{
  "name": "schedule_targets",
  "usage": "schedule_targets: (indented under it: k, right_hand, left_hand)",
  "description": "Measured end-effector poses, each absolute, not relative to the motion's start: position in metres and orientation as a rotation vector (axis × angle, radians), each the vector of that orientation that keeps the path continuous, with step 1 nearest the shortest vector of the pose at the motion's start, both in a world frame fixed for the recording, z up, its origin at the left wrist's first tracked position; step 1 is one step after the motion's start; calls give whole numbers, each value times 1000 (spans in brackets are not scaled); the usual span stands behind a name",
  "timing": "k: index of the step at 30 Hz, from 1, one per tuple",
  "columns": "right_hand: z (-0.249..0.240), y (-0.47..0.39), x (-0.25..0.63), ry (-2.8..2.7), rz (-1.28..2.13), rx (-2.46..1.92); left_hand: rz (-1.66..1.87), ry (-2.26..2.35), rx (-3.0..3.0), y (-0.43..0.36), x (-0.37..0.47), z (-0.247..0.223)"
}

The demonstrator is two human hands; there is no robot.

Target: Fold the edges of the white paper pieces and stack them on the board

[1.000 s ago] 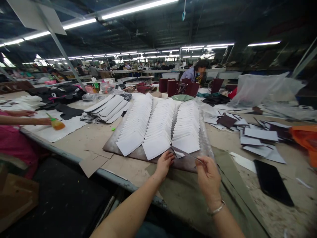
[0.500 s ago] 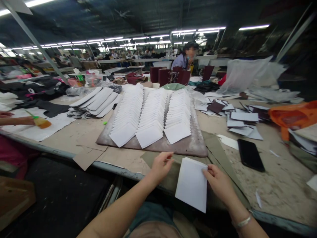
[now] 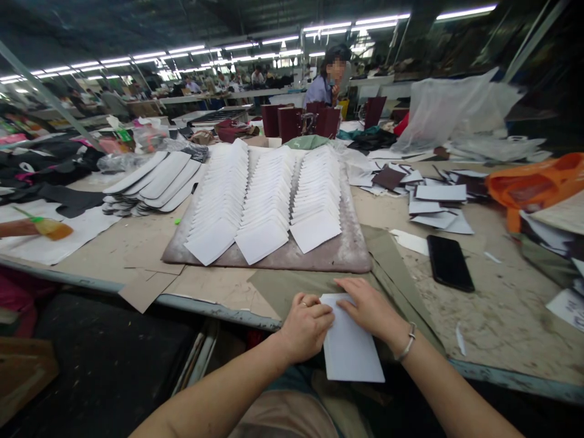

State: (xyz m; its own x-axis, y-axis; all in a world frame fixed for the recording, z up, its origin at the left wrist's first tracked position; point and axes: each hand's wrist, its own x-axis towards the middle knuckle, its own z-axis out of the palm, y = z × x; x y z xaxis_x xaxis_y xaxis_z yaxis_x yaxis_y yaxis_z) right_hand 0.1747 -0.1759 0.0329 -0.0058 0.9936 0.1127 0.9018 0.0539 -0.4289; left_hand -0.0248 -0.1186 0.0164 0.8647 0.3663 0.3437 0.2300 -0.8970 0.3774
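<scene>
A small stack of white sheets (image 3: 353,353) lies at the table's near edge, partly overhanging it. My left hand (image 3: 308,325) is closed on the upper left edge of the stack, fingers curled. At the top right corner my right hand (image 3: 371,307) grips the stack, thumb on its face and fingers along the upper edge. Under both hands spreads an olive-green cloth (image 3: 292,292). Just beyond, three overlapping rows of white pieces (image 3: 262,237) rest on a worn brown board (image 3: 314,260).
A black phone (image 3: 451,263) lies to the right, near scattered white and maroon pieces (image 3: 440,207) and an orange bag (image 3: 538,182). Rounded white panels (image 3: 157,182) are piled on the left. At far left, another person's hand is by an amber bottle (image 3: 52,228). A person (image 3: 322,85) sits across.
My left hand has come from above the cloth onto the left edge of the sheets. My right hand has moved from their right side to the top. The view has shifted slightly.
</scene>
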Motion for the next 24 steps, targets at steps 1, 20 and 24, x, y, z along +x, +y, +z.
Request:
schedule_targets:
  k: [1,20,24]
  right_hand:
    - [33,-173,174,-1989,356,-1907]
    - [6,-172,185,-1999,384,-1692]
    - [9,-173,183,-2023,444,-1717]
  left_hand:
    - [599,456,2717,-119,-25,15]
    - [582,482,2716,-119,-26,6]
    - [558,490,2716,-119,-26,4]
